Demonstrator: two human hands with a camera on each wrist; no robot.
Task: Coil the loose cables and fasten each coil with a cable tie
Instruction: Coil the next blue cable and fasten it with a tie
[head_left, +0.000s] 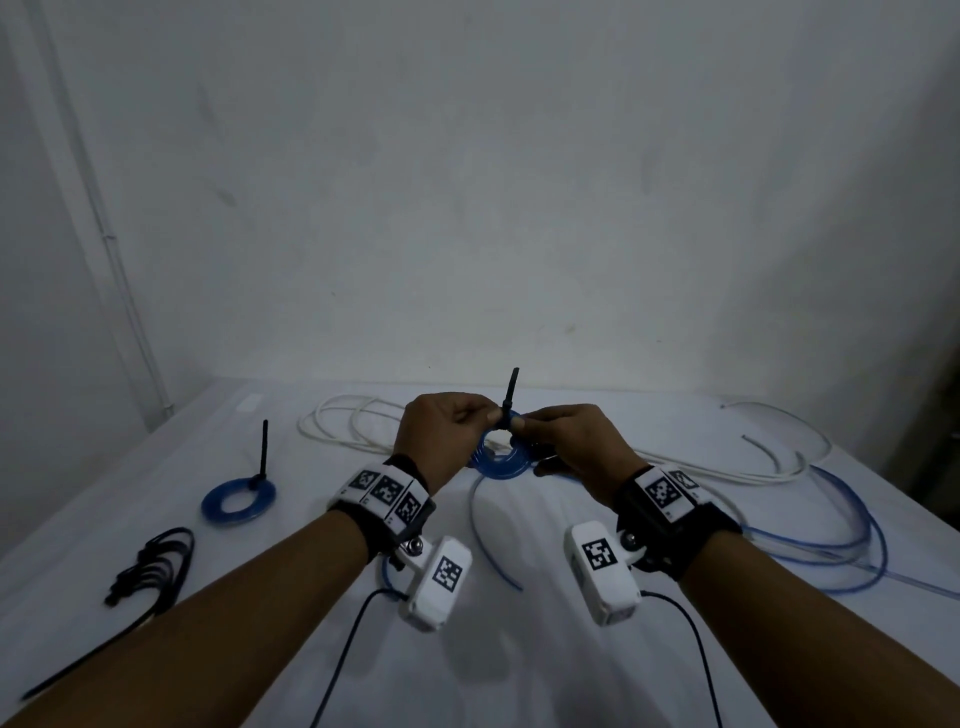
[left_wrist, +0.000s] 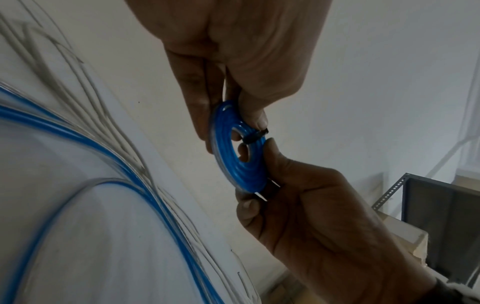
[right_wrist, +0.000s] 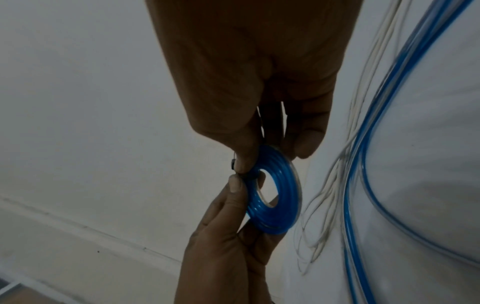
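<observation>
Your left hand (head_left: 447, 431) pinches the blue coil (head_left: 501, 457) at its top edge, thumb and finger curled onto the rim right beside the black cable tie (head_left: 509, 400). Your right hand (head_left: 566, 441) pinches the same coil from the other side, fingertips at the tie. Both hands hold the coil lifted above the table (head_left: 571, 649), about mid-table in front of you.

Left wrist view: the tie's band (left_wrist: 255, 136) wraps across the coil's (left_wrist: 239, 156) windings at the rim, between the two thumbs. Right wrist view shows the same wrap from the back; coil (right_wrist: 278, 197) tilted, hole open, tie (right_wrist: 249, 175) mostly hidden by fingertips. The tie's tail sticks straight up from the coil in the head view. Can't tell how tight the band is.

A loose blue end (head_left: 488, 535) trails down from around the coil towards you across the table.

Further out: second blue coil (head_left: 238, 501) lies flat on the table to your left, its own tie (head_left: 264, 452) standing upright. Bundle of spare black ties (head_left: 150, 571) nearer you on the left. Loose white cable (head_left: 353, 426) lies behind the hands, running right. Loose blue cable (head_left: 852, 540) loops on the right side, next to the white one.
</observation>
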